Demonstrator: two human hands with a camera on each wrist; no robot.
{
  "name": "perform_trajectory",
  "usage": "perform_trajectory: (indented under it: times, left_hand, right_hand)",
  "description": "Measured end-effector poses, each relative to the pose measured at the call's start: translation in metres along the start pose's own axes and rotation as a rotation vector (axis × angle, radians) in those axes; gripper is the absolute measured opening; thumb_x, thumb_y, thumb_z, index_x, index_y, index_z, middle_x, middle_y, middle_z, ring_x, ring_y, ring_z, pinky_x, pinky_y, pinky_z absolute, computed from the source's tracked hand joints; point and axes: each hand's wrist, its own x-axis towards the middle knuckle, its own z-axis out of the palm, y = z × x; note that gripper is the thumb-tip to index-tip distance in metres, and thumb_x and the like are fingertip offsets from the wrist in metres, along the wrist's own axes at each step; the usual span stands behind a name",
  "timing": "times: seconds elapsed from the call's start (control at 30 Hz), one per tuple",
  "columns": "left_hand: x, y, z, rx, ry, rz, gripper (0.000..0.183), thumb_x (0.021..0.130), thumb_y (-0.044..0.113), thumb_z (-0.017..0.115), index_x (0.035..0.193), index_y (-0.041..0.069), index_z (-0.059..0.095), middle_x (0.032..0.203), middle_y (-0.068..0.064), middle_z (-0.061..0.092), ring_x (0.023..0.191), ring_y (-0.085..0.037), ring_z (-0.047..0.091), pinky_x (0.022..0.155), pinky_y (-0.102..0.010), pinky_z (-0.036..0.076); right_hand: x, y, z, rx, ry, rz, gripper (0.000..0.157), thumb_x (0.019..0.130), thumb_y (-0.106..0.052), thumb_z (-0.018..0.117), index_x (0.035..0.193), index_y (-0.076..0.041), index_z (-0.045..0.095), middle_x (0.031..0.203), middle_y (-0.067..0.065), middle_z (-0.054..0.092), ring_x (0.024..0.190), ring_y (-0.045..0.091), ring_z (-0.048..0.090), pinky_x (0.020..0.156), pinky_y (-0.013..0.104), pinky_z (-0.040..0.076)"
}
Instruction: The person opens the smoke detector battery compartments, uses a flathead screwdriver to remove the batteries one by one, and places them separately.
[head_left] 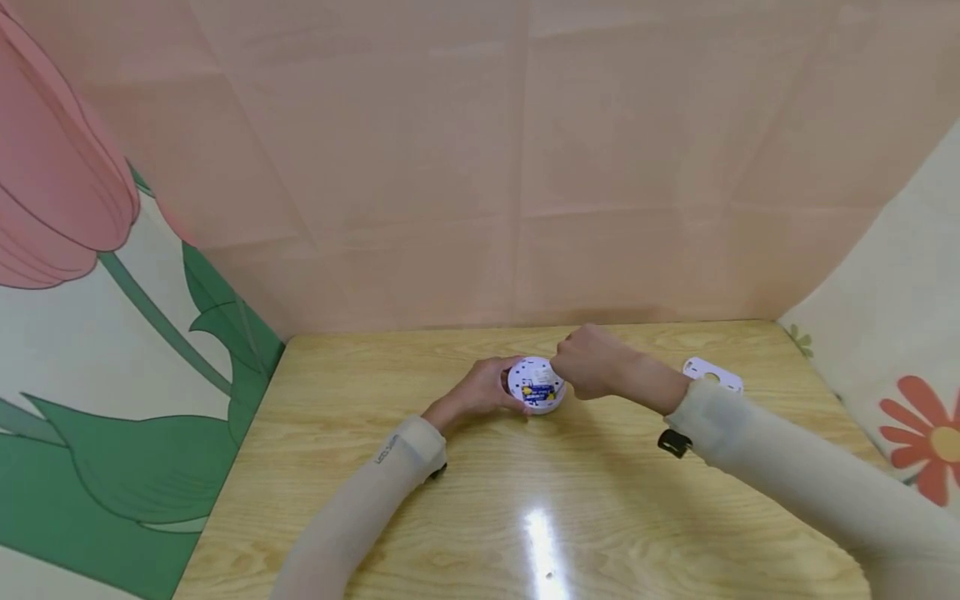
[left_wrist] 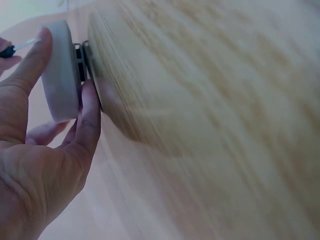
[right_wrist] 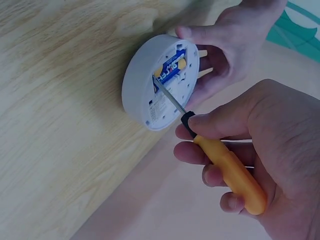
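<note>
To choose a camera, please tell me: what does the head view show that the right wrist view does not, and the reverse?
Only the head view: the white oblong plate and the red flower. Only the right wrist view: the orange-handled screwdriver, gripped by the right hand. Both: the round white device, left hand, right hand and wooden table.

The table (head_left: 465, 508) has a back sheet (head_left: 480, 167) behind it, a left sheet (head_left: 142, 417) on its left and a right sheet (head_left: 892, 283) on its right. The case (head_left: 517, 382) is near the back of the table, between the left hand (head_left: 482, 387) and the right hand (head_left: 594, 363). A clip (left_wrist: 80, 62) is between the case and the table. A battery (right_wrist: 171, 68) sits in the case. The screwdriver (right_wrist: 226, 162) is in the right hand, its tip beside the battery. The plate (head_left: 699, 367) lies on the table, to the right of the case, partly behind the right sleeve (head_left: 720, 421).
</note>
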Motion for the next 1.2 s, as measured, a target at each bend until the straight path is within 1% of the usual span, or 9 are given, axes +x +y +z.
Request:
perform_trajectory:
  times: [0.2, 0.43, 0.63, 0.77, 0.83, 0.9, 1.03, 1.1, 1.2]
  left_hand:
    - [0.000, -0.001, -0.001, 0.018, 0.000, 0.026, 0.090, 0.074, 0.025, 0.100, 0.153, 0.015, 0.057, 0.120, 0.000, 0.073, 0.104, -0.010, 0.063, 0.093, -0.027, 0.052]
    - [0.002, -0.002, 0.000, 0.067, -0.001, 0.036, 0.090, 0.074, 0.028, 0.100, 0.153, 0.016, 0.058, 0.119, 0.000, 0.073, 0.104, -0.013, 0.061, 0.097, -0.030, 0.050]
    - [0.002, -0.003, 0.000, 0.082, 0.009, 0.006, 0.101, 0.072, 0.030, 0.101, 0.157, 0.009, 0.051, 0.132, -0.009, 0.071, 0.112, -0.018, 0.062, 0.106, -0.035, 0.049]
    - [0.001, -0.004, 0.001, 0.100, 0.008, -0.009, 0.106, 0.071, 0.032, 0.101, 0.158, 0.004, 0.048, 0.138, -0.014, 0.068, 0.117, -0.020, 0.062, 0.110, -0.037, 0.048]
    - [0.001, -0.004, 0.000, 0.100, 0.003, -0.015, 0.107, 0.071, 0.033, 0.101, 0.158, 0.004, 0.047, 0.138, -0.015, 0.068, 0.117, -0.021, 0.062, 0.110, -0.037, 0.048]
    - [0.002, -0.004, 0.000, 0.101, 0.001, -0.018, 0.107, 0.071, 0.033, 0.101, 0.158, 0.004, 0.047, 0.137, -0.014, 0.068, 0.116, -0.022, 0.062, 0.110, -0.037, 0.048]
    - [0.003, -0.005, -0.002, 0.114, 0.003, -0.013, 0.107, 0.070, 0.035, 0.101, 0.158, 0.005, 0.048, 0.138, -0.014, 0.068, 0.117, -0.022, 0.063, 0.110, -0.038, 0.048]
    - [0.004, -0.005, -0.002, 0.121, 0.002, -0.010, 0.107, 0.070, 0.034, 0.101, 0.158, 0.004, 0.048, 0.139, -0.015, 0.068, 0.118, -0.023, 0.063, 0.110, -0.038, 0.048]
    - [0.005, -0.006, -0.001, 0.121, -0.001, -0.011, 0.106, 0.071, 0.034, 0.101, 0.157, 0.003, 0.048, 0.140, -0.015, 0.067, 0.120, -0.023, 0.062, 0.111, -0.037, 0.047]
  right_hand:
    - [-0.002, 0.003, 0.008, 0.028, 0.046, 0.006, 0.036, 0.075, -0.011, 0.081, 0.062, -0.021, 0.049, 0.059, -0.007, 0.049, 0.053, 0.011, 0.038, 0.044, 0.029, 0.038]
    - [-0.006, 0.007, 0.019, 0.094, 0.068, 0.022, 0.032, 0.077, -0.008, 0.078, 0.062, -0.021, 0.053, 0.061, -0.006, 0.053, 0.054, 0.011, 0.037, 0.045, 0.029, 0.037]
    - [-0.016, 0.012, 0.029, 0.226, 0.117, 0.039, 0.035, 0.082, -0.004, 0.069, 0.061, -0.023, 0.048, 0.061, -0.007, 0.044, 0.057, 0.010, 0.031, 0.049, 0.027, 0.027]
    - [-0.026, 0.018, 0.042, 0.336, 0.145, 0.049, 0.039, 0.089, -0.006, 0.069, 0.063, -0.024, 0.047, 0.062, -0.009, 0.039, 0.057, 0.007, 0.027, 0.049, 0.026, 0.021]
    - [-0.029, 0.020, 0.049, 0.382, 0.155, 0.055, 0.038, 0.091, -0.006, 0.070, 0.065, -0.025, 0.050, 0.063, -0.010, 0.041, 0.056, 0.006, 0.028, 0.049, 0.025, 0.019]
    - [-0.032, 0.022, 0.056, 0.416, 0.177, 0.054, 0.031, 0.092, -0.007, 0.073, 0.069, -0.024, 0.061, 0.065, -0.011, 0.050, 0.056, 0.004, 0.035, 0.048, 0.023, 0.024]
    - [-0.037, 0.023, 0.067, 0.448, 0.227, 0.069, 0.009, 0.091, -0.010, 0.078, 0.090, -0.019, 0.081, 0.078, -0.008, 0.069, 0.063, 0.006, 0.058, 0.050, 0.027, 0.043]
    - [-0.040, 0.023, 0.073, 0.478, 0.246, 0.080, 0.011, 0.092, -0.010, 0.078, 0.099, -0.016, 0.084, 0.083, -0.006, 0.073, 0.068, 0.008, 0.064, 0.053, 0.030, 0.050]
    - [-0.045, 0.022, 0.083, 0.548, 0.264, 0.103, 0.013, 0.092, -0.008, 0.077, 0.103, -0.013, 0.084, 0.087, -0.004, 0.075, 0.071, 0.009, 0.067, 0.058, 0.031, 0.054]
